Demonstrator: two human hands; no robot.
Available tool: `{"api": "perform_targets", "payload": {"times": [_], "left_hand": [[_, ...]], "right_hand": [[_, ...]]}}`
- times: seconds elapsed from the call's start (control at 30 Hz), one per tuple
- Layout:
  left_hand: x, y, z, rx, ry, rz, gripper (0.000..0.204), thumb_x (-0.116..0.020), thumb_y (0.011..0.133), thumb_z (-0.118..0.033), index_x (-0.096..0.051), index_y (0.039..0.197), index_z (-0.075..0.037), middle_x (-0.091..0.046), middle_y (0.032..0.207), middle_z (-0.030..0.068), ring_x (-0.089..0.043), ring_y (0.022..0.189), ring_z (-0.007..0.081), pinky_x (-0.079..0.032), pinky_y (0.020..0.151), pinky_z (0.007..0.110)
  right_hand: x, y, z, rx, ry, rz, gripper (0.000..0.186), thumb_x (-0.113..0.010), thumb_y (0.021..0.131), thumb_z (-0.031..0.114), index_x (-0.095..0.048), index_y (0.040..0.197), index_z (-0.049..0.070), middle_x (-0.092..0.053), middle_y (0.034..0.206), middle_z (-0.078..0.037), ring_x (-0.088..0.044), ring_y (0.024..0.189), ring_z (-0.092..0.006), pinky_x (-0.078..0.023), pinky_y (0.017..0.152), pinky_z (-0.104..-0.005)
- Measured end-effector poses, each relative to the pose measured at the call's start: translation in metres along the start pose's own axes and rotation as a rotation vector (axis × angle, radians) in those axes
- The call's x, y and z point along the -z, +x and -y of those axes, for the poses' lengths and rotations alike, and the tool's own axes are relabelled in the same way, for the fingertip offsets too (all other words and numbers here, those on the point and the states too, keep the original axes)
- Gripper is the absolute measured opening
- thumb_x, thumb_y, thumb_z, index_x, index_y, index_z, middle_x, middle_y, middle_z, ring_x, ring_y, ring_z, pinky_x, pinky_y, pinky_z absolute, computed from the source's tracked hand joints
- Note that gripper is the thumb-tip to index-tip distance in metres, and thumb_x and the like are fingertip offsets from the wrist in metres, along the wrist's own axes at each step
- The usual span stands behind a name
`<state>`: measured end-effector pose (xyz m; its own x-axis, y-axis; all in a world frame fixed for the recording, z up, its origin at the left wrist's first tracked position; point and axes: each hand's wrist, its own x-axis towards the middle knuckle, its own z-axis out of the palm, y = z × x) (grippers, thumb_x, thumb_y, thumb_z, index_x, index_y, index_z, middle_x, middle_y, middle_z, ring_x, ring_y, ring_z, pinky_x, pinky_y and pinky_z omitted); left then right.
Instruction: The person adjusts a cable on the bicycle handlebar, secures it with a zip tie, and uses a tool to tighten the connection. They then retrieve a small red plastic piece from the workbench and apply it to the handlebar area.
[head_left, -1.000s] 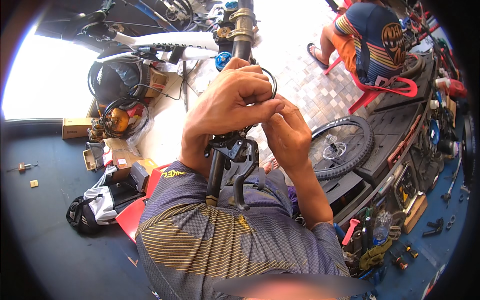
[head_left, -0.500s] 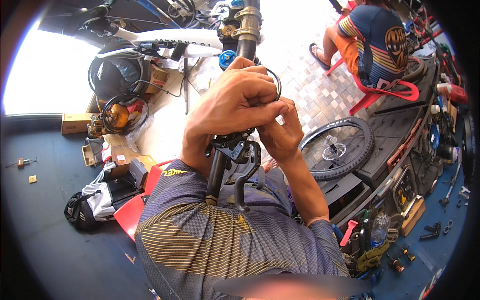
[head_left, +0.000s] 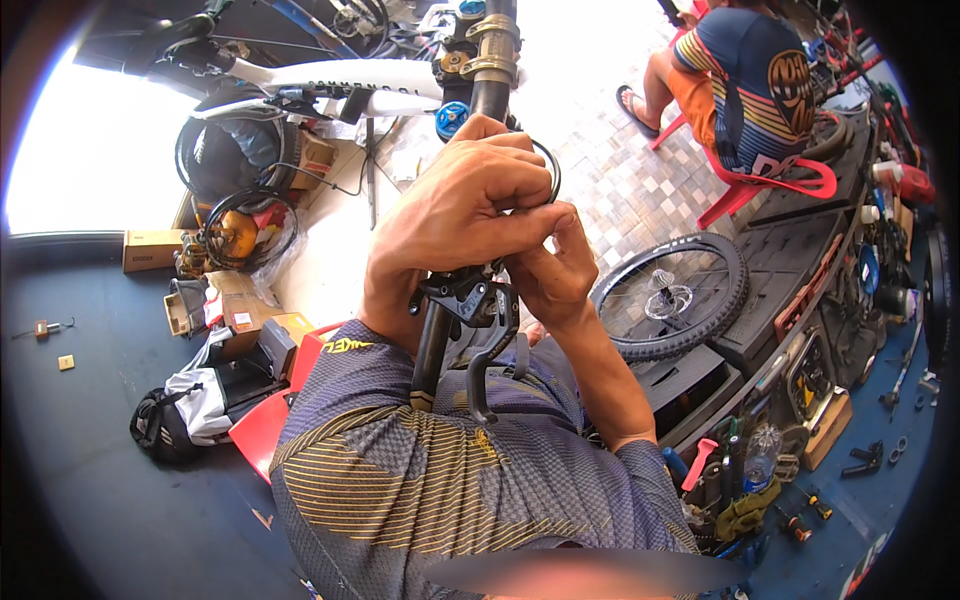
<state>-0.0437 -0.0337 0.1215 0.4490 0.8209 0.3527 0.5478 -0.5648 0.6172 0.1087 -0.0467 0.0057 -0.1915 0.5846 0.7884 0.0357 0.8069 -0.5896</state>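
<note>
Since the earlier frames, the right hand (head_left: 553,272) has been drawn slightly leftward and closer in under the left hand (head_left: 470,195), which has been kept at nearly the same spot. Both hands are set at the handlebar (head_left: 489,98), between the gold clamp (head_left: 494,48) and the brake lever (head_left: 478,385). On the left hand the fingers are curled and the thumb is stretched toward the right fingertips; its grip is partly hidden, so what is held cannot be told. The right hand is half closed, its thumb and fingers bent together; whether anything is pinched there cannot be told. A thin black cable (head_left: 556,170) is seen arching out beside the left fingers. To the right, a wheel (head_left: 668,297) is laid along the left edge of the black cases (head_left: 775,262).
</note>
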Motion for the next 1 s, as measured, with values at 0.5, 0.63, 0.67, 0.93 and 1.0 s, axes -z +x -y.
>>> {"api": "perform_targets", "payload": {"times": [0.5, 0.63, 0.67, 0.93, 1.0], "left_hand": [[0.007, 0.001, -0.006, 0.071, 0.05, 0.075, 0.037, -0.075, 0.089, -0.029, -0.054, 0.066, -0.009, -0.056, 0.072, 0.0024, -0.055, 0.075, 0.0222, -0.037, 0.089, 0.037], [0.006, -0.003, -0.004, 0.069, 0.069, 0.069, 0.037, -0.075, 0.089, -0.028, -0.054, 0.066, -0.008, -0.055, 0.072, 0.0018, -0.055, 0.074, 0.0215, -0.037, 0.089, 0.036], [0.007, -0.002, -0.004, 0.073, 0.061, 0.072, 0.037, -0.075, 0.089, -0.028, -0.054, 0.066, -0.008, -0.056, 0.072, 0.0018, -0.055, 0.074, 0.0214, -0.037, 0.089, 0.036], [0.005, -0.001, -0.007, 0.091, 0.066, 0.05, 0.035, -0.074, 0.089, -0.028, -0.055, 0.067, -0.009, -0.057, 0.073, 0.0028, -0.055, 0.076, 0.0225, -0.037, 0.089, 0.036], [0.006, -0.001, -0.005, 0.083, 0.056, 0.057, 0.035, -0.074, 0.089, -0.028, -0.055, 0.067, -0.009, -0.057, 0.073, 0.0033, -0.055, 0.076, 0.0229, -0.038, 0.089, 0.037]], "right_hand": [[0.022, -0.007, 0.033, -0.064, -0.184, 0.088, 0.035, -0.081, 0.074, 0.0, -0.078, 0.108, 0.005, -0.059, 0.082, -0.004, -0.06, 0.066, -0.0213, -0.049, 0.053, -0.0344], [0.044, -0.002, 0.064, -0.114, -0.297, 0.217, 0.043, -0.08, 0.077, 0.003, -0.076, 0.12, 0.005, -0.053, 0.07, -0.002, -0.053, 0.057, -0.0189, -0.046, 0.051, -0.0332], [0.047, -0.001, 0.066, -0.115, -0.326, 0.233, 0.043, -0.08, 0.077, 0.003, -0.076, 0.12, 0.005, -0.052, 0.069, -0.002, -0.053, 0.056, -0.019, -0.046, 0.051, -0.0329], [0.035, 0.003, 0.018, -0.114, -0.324, 0.118, 0.03, -0.074, 0.085, 0.002, -0.075, 0.114, 0.007, -0.074, 0.089, -0.01, -0.073, 0.089, -0.027, -0.056, 0.073, -0.0362], [0.028, 0.003, 0.014, -0.158, -0.224, 0.123, 0.023, -0.075, 0.085, 0.001, -0.075, 0.108, 0.003, -0.075, 0.098, -0.014, -0.074, 0.097, -0.0303, -0.059, 0.081, -0.037]]}}
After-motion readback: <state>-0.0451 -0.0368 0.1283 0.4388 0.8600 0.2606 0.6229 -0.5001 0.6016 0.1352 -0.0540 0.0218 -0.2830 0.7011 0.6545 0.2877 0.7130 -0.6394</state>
